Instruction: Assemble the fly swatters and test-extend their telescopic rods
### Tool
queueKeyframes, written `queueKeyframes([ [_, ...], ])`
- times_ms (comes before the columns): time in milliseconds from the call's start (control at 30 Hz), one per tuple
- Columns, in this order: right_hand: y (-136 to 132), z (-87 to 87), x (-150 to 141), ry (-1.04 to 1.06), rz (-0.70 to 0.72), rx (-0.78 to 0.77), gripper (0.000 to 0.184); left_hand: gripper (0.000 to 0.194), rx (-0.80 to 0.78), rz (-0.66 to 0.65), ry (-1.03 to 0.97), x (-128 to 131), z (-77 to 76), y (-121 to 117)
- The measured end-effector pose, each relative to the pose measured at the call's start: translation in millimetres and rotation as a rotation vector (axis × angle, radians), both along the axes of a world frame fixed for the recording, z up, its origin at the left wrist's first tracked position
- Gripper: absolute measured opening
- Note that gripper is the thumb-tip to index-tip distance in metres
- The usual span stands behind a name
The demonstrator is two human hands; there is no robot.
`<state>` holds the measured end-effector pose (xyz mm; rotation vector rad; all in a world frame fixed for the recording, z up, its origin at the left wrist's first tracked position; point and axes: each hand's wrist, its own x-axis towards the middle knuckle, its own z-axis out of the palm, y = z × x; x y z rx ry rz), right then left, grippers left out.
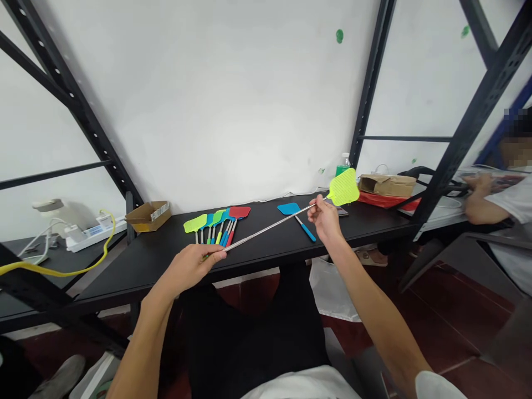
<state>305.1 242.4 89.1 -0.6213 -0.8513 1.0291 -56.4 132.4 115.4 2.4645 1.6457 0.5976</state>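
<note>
A yellow cable (108, 238) loops across the left of the frame, near an open cardboard box (148, 219) at the back of the black counter (137, 260). At lower left of centre, my left hand (193, 266) has its fingers closed around the handle end of a yellow-green flyswatter (344, 187), most of that grip hidden beneath my knuckles. Just behind, a row of shorter flyswatters (218, 216) with yellow-green, blue, green and red heads lies on the counter. The held one's long metal shaft (270, 227) slants up across the middle of the frame, passing in front of a lone blue flyswatter (288, 209). Right of centre, the fingers of my right hand (326, 219) pinch the shaft just below the head, which stands before a bottle (343, 165) of green liquid. At the far right edge, another person's arm (484, 205) rests over a neighbouring surface. I judge the step in hand to be lengthening or straightening the shaft; a further pull would call for a firm grip at both ends and a straight line between my hands.
</note>
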Motion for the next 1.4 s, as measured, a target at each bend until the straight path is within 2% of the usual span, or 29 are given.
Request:
queueKeyframes([
  [100, 7, -0.7, 27, 0.076, -0.075, -0.026, 0.044, 0.044, -0.075, 0.029, -0.070, -24, -1.9, 3],
  [200, 11, -2.6, 40, 0.072, -0.052, -0.037, 0.042, 0.044, -0.073, 0.055, -0.082, -36, -1.9, 5],
  [400, 6, 0.2, 36, 0.081, 0.009, -0.023, 0.041, 0.042, 0.043, 0.116, -0.013, -33, 5.0, 2],
  [600, 2, 1.4, 25, 0.019, 0.037, -0.022, 0.045, 0.035, 0.189, 0.309, 0.017, -31, 3.4, 4],
  [800, 6, -6.8, 10, 0.018, 0.001, 0.013, 0.047, 0.044, 0.207, 0.204, -0.002, -16, -1.0, 6],
  [967, 9, -7.3, 12, 0.071, -0.083, -0.007, 0.044, 0.042, 0.236, 0.195, 0.030, -15, -3.8, 8],
  [1100, 12, -5.0, 23, 0.132, -0.161, -0.044, 0.042, 0.042, 0.241, 0.256, 0.047, -34, -6.0, 12],
  [1233, 18, -7.7, 44, 0.196, -0.251, -0.111, 0.043, 0.041, 0.241, 0.346, -0.027, -73, -11.3, 15],
  [1400, 22, -12.5, 55, 0.166, -0.197, -0.124, 0.041, 0.041, 0.225, 0.404, -0.066, -105, -16.7, 16],
])
